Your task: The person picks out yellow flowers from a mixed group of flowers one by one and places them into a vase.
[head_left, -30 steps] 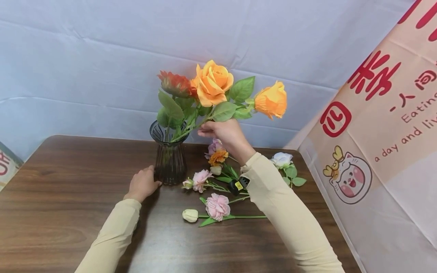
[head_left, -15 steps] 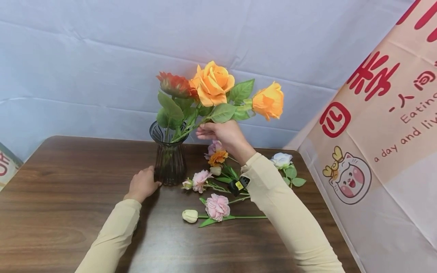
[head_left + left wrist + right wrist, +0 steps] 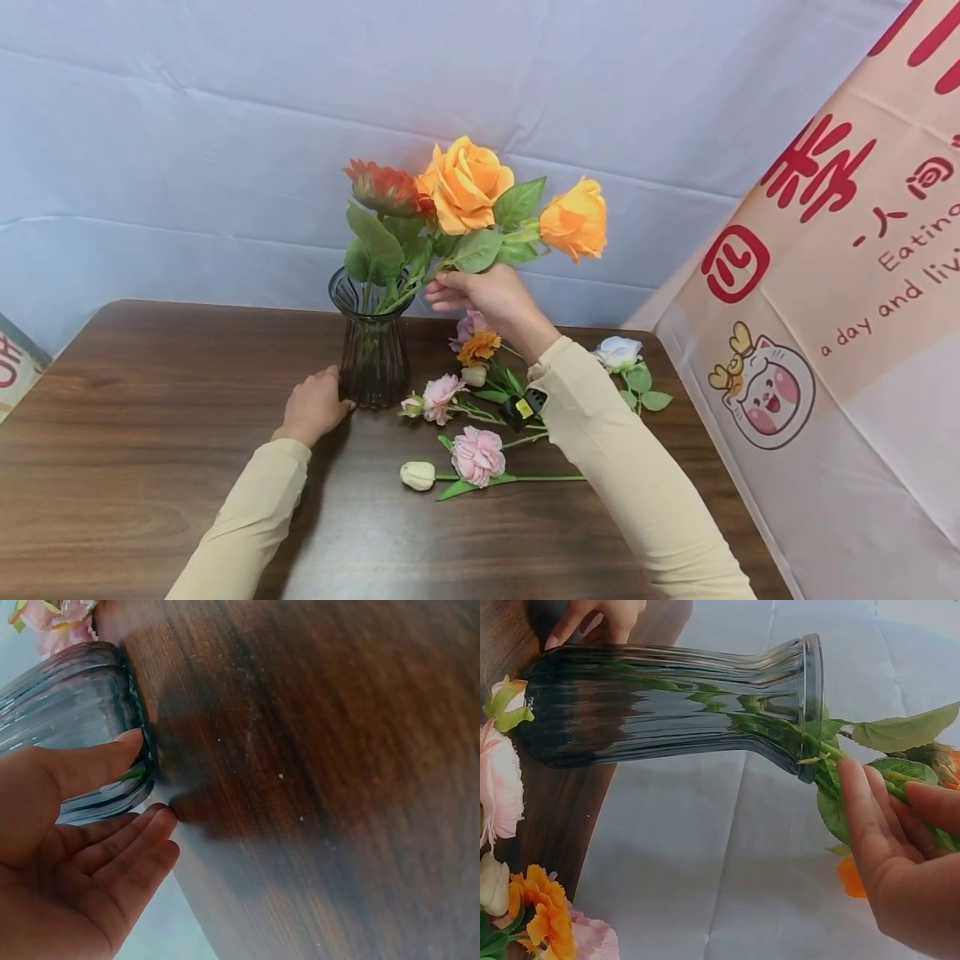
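A ribbed, smoky glass vase [image 3: 373, 362] stands upright on the table. Its base is held by my left hand [image 3: 313, 406], with the thumb [image 3: 112, 759] on one side and the fingers round the other. An orange rose [image 3: 468, 187] and a red flower [image 3: 386, 187] rise above the vase. Just right of the rim, my right hand [image 3: 498, 298] pinches a green rose stem [image 3: 896, 777] between thumb and fingers. That stem slants into the vase mouth, its lower part showing dimly through the glass. A second orange rose bloom [image 3: 576, 221] leans out to the right above this hand.
Right of the vase lie pink flowers [image 3: 442, 397], a pink peony-like bloom [image 3: 478, 456], a cream tulip [image 3: 417, 475], an orange flower [image 3: 478, 347] and a white rose [image 3: 619, 352]. A pale cloth wall [image 3: 225, 167] backs the wooden table [image 3: 150, 433]; a printed banner [image 3: 825, 333] borders its right.
The right-hand orange bloom and its leaves have swung left, nearer the other rose. My right hand has shifted slightly left and down. The left hand and vase have stayed put.
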Demonstrator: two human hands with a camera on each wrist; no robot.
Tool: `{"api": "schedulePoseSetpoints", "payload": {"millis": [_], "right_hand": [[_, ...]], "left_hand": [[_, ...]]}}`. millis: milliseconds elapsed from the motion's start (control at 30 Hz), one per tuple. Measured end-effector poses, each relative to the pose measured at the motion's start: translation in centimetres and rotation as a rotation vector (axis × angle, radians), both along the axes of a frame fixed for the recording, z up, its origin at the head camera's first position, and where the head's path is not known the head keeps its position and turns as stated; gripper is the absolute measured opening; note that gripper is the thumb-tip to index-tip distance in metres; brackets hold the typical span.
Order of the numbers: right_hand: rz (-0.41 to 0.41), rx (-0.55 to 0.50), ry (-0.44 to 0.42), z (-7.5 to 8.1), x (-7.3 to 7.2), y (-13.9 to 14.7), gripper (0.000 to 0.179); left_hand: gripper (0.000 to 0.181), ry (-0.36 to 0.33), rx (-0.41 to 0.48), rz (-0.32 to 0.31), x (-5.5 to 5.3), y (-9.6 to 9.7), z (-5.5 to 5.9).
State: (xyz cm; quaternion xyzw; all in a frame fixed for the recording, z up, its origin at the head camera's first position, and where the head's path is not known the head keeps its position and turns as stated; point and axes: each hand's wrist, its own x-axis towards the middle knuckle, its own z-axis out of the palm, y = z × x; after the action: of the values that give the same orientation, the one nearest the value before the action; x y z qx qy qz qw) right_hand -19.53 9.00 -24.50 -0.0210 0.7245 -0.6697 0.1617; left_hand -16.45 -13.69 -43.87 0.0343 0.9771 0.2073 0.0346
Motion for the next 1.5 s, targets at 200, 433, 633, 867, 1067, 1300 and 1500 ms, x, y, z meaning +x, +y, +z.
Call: {"api": "schedulePoseSetpoints", "payload": {"millis": [200, 433, 633, 867, 1067, 1300, 1500], "right_hand": [[0.037, -0.060, 0.029, -0.2, 0.1, -0.3, 0.022], [0.032, 0.016, 0.013, -0.6, 0.0, -0.8, 0.021], [0.046, 0.059, -0.001, -1.3, -0.2, -1.3, 0.021], [0.116, 0.133, -0.011, -1.6, -0.2, -1.5, 0.020], [0.187, 0.195, 0.010, -1.7, -0.1, -1.4, 0.020], [0.213, 0.139, 0.052, -1.8, -0.1, -1.2, 0.020], [0.219, 0.125, 0.080, -1.9, -0.2, -0.9, 0.020]], "left_hand": [[0.056, -0.012, -0.003, -0.002, 0.1, 0.1, 0.2], [0.057, -0.024, 0.000, 0.007, 0.0, 0.1, 0.2], [0.055, -0.028, 0.001, 0.008, 0.1, 0.1, 0.2], [0.056, -0.030, 0.012, 0.006, 0.2, 0.1, 0.4], [0.055, -0.015, 0.011, 0.008, 0.3, 0.1, 0.5], [0.053, -0.023, 0.011, 0.014, 0.1, 0.2, 0.3], [0.056, -0.030, -0.003, 0.016, 0.1, 0.2, 0.3]]}}
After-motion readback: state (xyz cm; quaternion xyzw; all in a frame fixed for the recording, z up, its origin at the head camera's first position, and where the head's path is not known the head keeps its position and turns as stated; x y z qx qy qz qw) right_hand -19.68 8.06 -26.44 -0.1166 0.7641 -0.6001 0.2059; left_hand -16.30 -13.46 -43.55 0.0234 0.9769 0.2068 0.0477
